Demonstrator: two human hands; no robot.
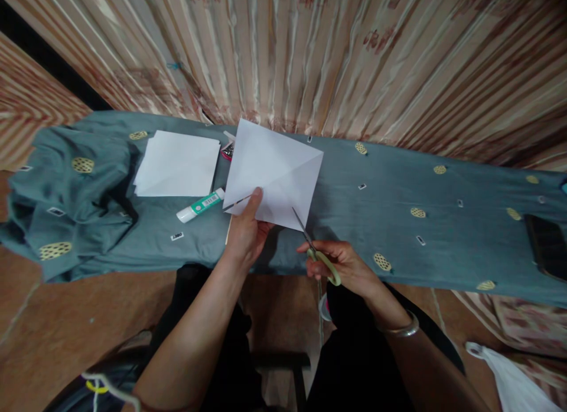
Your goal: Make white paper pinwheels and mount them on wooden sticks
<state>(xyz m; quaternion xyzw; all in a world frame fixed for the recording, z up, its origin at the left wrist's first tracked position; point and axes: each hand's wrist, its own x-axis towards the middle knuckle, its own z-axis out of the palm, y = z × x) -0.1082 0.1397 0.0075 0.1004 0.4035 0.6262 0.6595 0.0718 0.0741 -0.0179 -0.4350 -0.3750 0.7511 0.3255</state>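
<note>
White creased square paper sheet (274, 172) pinched by left hand (245, 234) | right hand (343, 267) grips green-handled steel scissors (312, 246), blades at lower edge | best: keep sheet taut, follow crease.

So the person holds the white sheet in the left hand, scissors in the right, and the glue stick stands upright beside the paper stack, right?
Not quite. In the head view the glue stick lies on its side on the cloth, below the paper stack. The rest holds: left hand grips the white sheet, right hand holds the scissors.
</note>
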